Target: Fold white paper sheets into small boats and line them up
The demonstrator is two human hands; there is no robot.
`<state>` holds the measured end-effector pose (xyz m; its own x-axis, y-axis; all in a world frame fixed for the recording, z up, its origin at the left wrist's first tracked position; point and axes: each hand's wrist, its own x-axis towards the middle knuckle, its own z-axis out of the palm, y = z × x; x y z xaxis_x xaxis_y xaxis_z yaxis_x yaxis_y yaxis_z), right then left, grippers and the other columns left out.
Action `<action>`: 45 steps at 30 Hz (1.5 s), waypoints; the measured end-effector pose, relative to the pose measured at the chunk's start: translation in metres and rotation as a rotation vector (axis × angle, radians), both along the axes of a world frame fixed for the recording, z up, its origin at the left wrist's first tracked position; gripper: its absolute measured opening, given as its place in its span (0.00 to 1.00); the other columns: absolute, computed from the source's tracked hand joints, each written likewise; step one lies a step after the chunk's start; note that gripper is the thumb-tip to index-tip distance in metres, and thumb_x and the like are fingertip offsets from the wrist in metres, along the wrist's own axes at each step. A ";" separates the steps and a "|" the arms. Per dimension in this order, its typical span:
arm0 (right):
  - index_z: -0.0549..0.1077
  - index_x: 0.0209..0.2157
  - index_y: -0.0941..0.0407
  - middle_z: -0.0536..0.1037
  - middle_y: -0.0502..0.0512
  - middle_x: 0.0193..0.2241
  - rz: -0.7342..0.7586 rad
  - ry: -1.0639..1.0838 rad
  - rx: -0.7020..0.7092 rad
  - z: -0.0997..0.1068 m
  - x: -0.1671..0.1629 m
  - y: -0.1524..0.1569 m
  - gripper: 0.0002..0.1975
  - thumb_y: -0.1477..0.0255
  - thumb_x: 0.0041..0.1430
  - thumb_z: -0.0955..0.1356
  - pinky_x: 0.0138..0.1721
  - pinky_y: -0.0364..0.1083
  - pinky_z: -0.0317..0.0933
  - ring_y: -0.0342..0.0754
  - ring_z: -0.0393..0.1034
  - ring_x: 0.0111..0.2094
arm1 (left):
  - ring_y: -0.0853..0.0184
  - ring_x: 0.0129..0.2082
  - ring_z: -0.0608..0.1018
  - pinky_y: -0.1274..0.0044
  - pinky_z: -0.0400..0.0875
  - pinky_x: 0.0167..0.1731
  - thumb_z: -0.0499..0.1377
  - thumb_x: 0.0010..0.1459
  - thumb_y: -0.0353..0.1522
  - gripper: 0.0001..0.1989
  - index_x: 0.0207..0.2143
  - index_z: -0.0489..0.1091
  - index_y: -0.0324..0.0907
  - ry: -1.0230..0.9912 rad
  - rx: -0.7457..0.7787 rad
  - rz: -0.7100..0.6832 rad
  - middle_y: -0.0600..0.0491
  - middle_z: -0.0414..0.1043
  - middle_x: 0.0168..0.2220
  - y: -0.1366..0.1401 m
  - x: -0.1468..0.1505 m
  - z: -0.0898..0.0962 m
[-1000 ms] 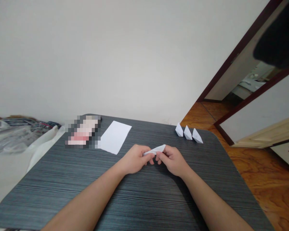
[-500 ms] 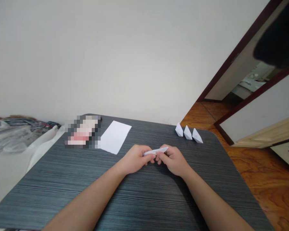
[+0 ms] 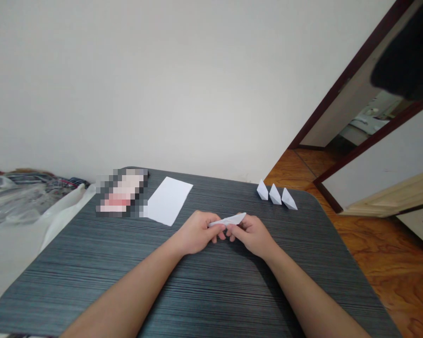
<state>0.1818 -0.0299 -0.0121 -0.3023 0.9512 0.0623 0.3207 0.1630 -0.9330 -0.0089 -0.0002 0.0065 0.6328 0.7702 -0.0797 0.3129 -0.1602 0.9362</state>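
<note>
A small folded white paper [image 3: 232,219], long and pointed at its right end, is held above the middle of the table between both hands. My left hand [image 3: 199,232] pinches its left end between thumb and fingers. On the other side, my right hand [image 3: 252,233] grips the right part, thumb on the near face and fingers behind. Fingers cover some of the folds. Beyond my right hand, three folded paper boats stand in a row: a left one [image 3: 262,190], a middle one [image 3: 275,194] and a right one [image 3: 289,199].
White paper sheets [image 3: 171,201] lie flat left of my hands. A blurred-out flat item [image 3: 121,192] is beside them at the table's back left. The dark wood-grain table [image 3: 204,291] meets a pale wall [image 3: 197,94]. Plastic-covered things [image 3: 38,197] sit off the left edge.
The folded paper has tilted slightly, showing more of its near face. My right thumb has shifted a little to the right along it. The boats and sheets have not moved.
</note>
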 end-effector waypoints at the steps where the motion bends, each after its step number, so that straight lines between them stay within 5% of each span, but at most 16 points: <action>1: 0.72 0.27 0.58 0.74 0.51 0.22 0.020 -0.015 0.007 0.001 0.000 0.000 0.09 0.73 0.58 0.63 0.27 0.41 0.62 0.42 0.68 0.22 | 0.72 0.22 0.72 0.81 0.65 0.24 0.51 0.57 0.35 0.14 0.28 0.72 0.37 -0.007 -0.004 -0.005 0.52 0.73 0.25 0.000 0.000 -0.001; 23: 0.70 0.25 0.58 0.72 0.50 0.19 -0.117 0.011 0.017 -0.003 0.004 -0.001 0.12 0.69 0.60 0.62 0.24 0.41 0.59 0.41 0.67 0.20 | 0.72 0.20 0.71 0.81 0.62 0.22 0.51 0.58 0.39 0.17 0.29 0.72 0.35 -0.073 -0.178 0.035 0.52 0.70 0.20 0.002 0.001 -0.002; 45: 0.67 0.23 0.57 0.71 0.49 0.17 -0.207 -0.003 0.050 0.002 0.007 -0.001 0.15 0.65 0.61 0.61 0.25 0.41 0.59 0.41 0.65 0.19 | 0.71 0.23 0.71 0.80 0.64 0.24 0.49 0.59 0.40 0.17 0.34 0.72 0.36 -0.084 -0.053 0.113 0.51 0.72 0.23 0.003 0.002 -0.006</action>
